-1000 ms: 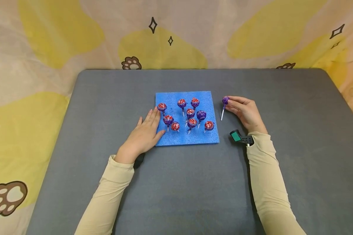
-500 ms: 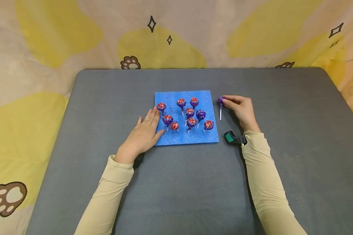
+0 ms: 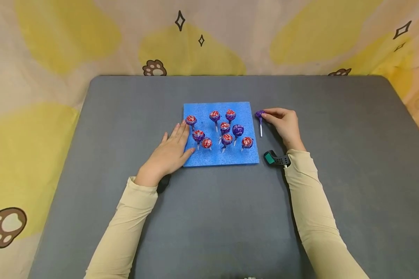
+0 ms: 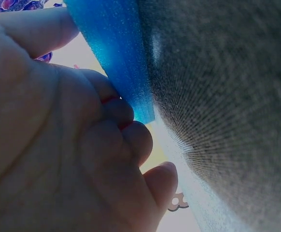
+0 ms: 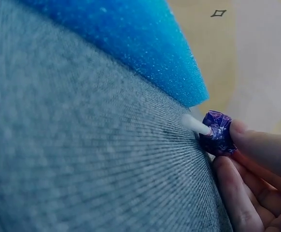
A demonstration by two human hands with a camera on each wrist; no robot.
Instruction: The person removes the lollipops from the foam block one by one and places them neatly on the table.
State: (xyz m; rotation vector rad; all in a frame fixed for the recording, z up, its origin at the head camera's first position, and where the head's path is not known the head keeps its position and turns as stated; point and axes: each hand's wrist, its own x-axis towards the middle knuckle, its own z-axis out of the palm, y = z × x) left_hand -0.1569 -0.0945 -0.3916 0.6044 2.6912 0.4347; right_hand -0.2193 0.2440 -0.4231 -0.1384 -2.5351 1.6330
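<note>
Right hand holds a purple lollipop beside the blue board

Taking the board's centre as my dial, with 12 at the far side of the table, I have two pale sleeves (image 3: 314, 213) nearest my head camera, reaching in from 7 and 5 o'clock over the grey table (image 3: 213, 217). A black wristband with a green face (image 3: 277, 159) sits at the right wrist.

I see the left hand (image 3: 167, 155) at 8 to 9 o'clock, fingers extended and grasping nothing — they touch the left edge of the blue foam board (image 3: 230, 158), and the thumb lies across that same edge, nearer to me.

At 2 o'clock, just beyond the board's right edge, the right hand (image 3: 284, 126) pinches the purple lollipop (image 3: 260, 114) by its wrapped head between thumb and fingers. Its white stick points towards 6 o'clock in my head view; I cannot tell whether the tip touches the table.

Nine other lollipops (image 3: 227, 139) stand in the board. The one just right of centre, towards 3 o'clock, shows a purple top — the rest show red and white.

Farthest off, at 12 o'clock, I have a cream and yellow cloth (image 3: 258, 38) behind the table, printed with paws and stars.
</note>
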